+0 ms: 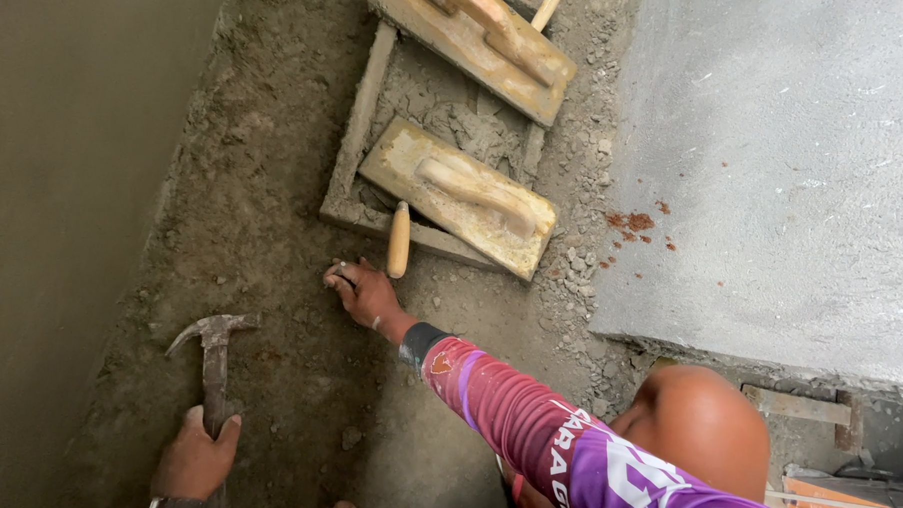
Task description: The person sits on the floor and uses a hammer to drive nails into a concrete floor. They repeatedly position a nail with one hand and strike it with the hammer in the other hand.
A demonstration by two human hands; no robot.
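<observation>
Left hand (195, 455) grips a hammer (213, 354) by its handle; right hand (365, 293), fingers curled, pinches something small against the dirt floor (269, 190) beside a wooden float (459, 196).

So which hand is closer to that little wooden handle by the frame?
Right. The right hand is at the ground just beside the wooden handle; the left hand is far back, gripping a hammer.

My left hand (193, 458) w/ hammer (213, 354) sits bottom-left on dirt floor (269, 190). Right hand (365, 295) ahead, just below mortar tray (353, 152). Two floats (460, 199) on tray; slab (778, 152) to right.
</observation>
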